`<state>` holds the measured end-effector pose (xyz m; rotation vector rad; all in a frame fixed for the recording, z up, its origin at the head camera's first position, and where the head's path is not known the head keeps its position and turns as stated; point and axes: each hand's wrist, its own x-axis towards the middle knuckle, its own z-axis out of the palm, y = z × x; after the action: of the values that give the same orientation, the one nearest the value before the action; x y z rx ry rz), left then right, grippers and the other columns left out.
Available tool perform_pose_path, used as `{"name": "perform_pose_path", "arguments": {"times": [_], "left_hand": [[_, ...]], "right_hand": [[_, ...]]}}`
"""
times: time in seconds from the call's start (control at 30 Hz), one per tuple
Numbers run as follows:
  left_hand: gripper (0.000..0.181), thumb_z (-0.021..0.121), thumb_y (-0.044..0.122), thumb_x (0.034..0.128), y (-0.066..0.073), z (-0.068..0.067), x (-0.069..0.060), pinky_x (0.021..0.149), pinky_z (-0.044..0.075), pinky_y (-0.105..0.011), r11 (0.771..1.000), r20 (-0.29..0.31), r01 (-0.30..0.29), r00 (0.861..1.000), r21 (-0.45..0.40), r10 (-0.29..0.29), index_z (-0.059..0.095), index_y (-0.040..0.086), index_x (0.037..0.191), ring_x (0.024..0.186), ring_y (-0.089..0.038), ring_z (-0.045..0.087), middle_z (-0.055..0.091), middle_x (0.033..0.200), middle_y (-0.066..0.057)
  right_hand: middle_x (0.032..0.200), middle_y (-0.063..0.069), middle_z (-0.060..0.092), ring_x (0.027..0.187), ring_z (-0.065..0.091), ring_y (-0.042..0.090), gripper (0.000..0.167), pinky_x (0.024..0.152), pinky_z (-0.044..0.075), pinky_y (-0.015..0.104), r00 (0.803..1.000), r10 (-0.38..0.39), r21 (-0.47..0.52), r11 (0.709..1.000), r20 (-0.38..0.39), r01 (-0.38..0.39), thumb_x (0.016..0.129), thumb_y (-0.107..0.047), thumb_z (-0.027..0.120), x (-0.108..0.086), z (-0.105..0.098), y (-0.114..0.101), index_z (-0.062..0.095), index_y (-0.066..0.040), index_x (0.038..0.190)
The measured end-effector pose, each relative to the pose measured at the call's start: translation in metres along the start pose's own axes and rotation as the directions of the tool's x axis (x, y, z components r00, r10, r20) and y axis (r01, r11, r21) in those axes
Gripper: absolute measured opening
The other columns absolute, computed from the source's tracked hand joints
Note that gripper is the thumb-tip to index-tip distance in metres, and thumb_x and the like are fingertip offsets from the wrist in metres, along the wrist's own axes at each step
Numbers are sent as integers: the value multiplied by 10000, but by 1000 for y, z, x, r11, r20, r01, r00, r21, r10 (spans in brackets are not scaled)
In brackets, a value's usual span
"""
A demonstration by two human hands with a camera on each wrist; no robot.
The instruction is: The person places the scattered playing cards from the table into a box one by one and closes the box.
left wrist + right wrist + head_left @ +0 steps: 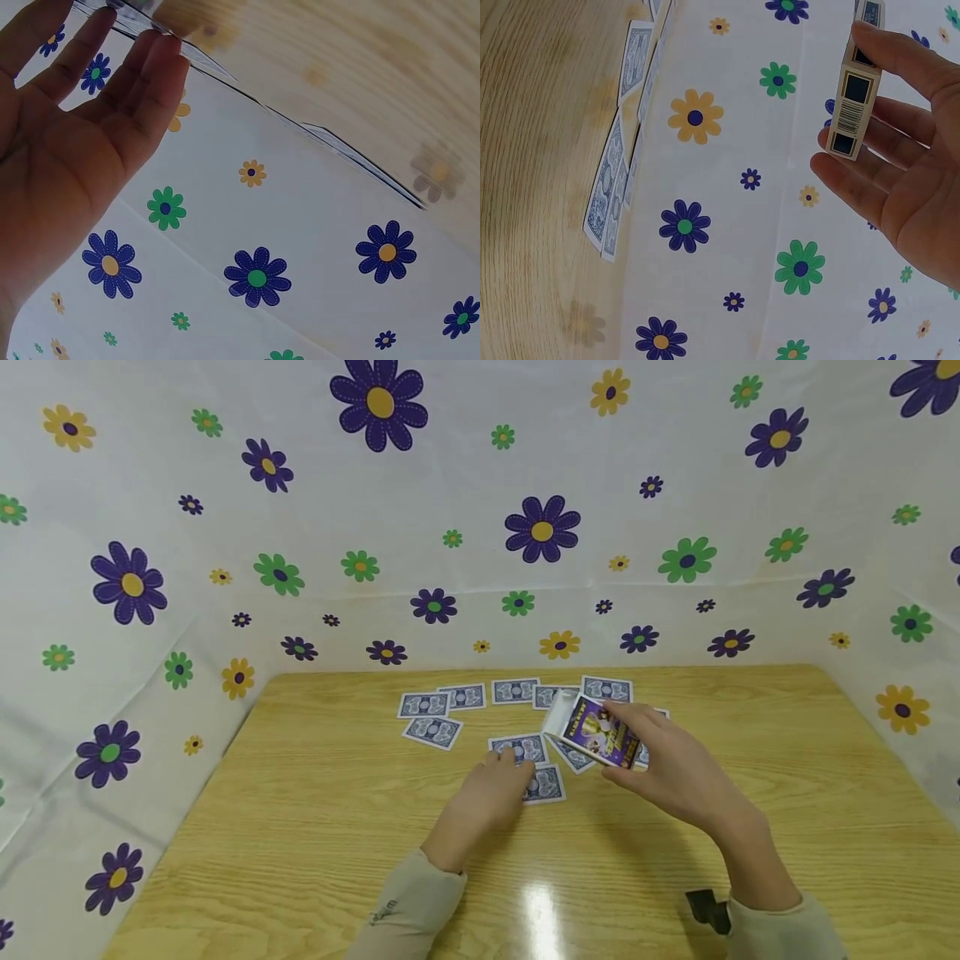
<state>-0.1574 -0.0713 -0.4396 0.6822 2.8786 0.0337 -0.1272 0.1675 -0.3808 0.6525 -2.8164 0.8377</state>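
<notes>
My right hand [686, 772] holds a purple playing-card box [598, 732] above the cards, thumb on one side and fingers on the other. Its white flap [557, 714] stands open toward the left. In the right wrist view the narrow barcoded side of the box [851, 112] shows between thumb and fingers. Lower on the table, my left hand [489, 793] reaches with its fingertips onto two blue-backed playing cards, an upper card [517, 746] and a lower card [549, 785]. Its fingers [135, 82] look loosely extended in the left wrist view. The box hides parts of some cards.
Several more cards lie face down in a loose arc, among them a left card [432, 732], a back card [515, 691] and a right-hand back card [609, 688]. They lie on a wooden table [315, 827]. Flowered cloth [450, 635] encloses its back and sides.
</notes>
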Motion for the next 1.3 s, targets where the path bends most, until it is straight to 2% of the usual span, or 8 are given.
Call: {"name": "perform_pose_path", "arguments": {"times": [0.13,0.23,0.4,0.47,0.6,1.3], "left_hand": [[292,561,62,958,-2,-1,0,895,532,-456,999,15,7,1000,-44,-6,610,93,1244,1121,-329,553,565,1206,-175],[322,612,61,915,-5,-1,1,905,524,-464,995,29,18,999,-97,-15,593,87,1236,1113,-331,549,556,1196,-172],[477,670,92,877,-10,-3,1,985,484,-495,988,64,33,998,-153,-24,531,59,1332,1216,-384,524,520,1329,-212],[532,678,111,882,-10,-4,1,1013,466,-502,987,76,36,997,-154,-25,500,43,1379,1252,-400,505,495,1377,-227],[571,716,137,870,-11,-6,1,985,483,-499,989,79,29,997,-147,-18,490,27,1382,1209,-392,528,513,1330,-225],[415,760,154,829,-10,-12,-2,884,521,-471,996,23,-8,1000,-88,10,577,46,1185,1063,-339,551,553,1146,-192]], "right_hand": [[1405,190,509,1088,583,302,794,831,527,420,1000,8,-3,1000,8,-8,828,-184,815,0,0,0,406,-98,1504],[1414,189,504,1109,579,310,795,845,526,430,1000,12,1,1000,12,-12,829,-182,813,0,0,0,404,-98,1505],[1421,189,496,1139,569,325,797,860,523,446,1000,16,5,1000,15,-16,830,-181,811,0,-1,1,400,-101,1508],[1422,189,496,1145,569,331,798,862,522,450,1000,17,2,1000,14,-17,831,-182,811,0,-2,1,398,-104,1509],[1427,191,495,1155,568,342,797,866,521,460,1000,20,-5,1000,13,-20,833,-188,810,0,-2,0,398,-112,1510],[1414,179,510,1120,583,315,793,844,523,434,1000,9,-15,1000,11,-9,829,-186,813,1,-4,1,405,-100,1503]]}}
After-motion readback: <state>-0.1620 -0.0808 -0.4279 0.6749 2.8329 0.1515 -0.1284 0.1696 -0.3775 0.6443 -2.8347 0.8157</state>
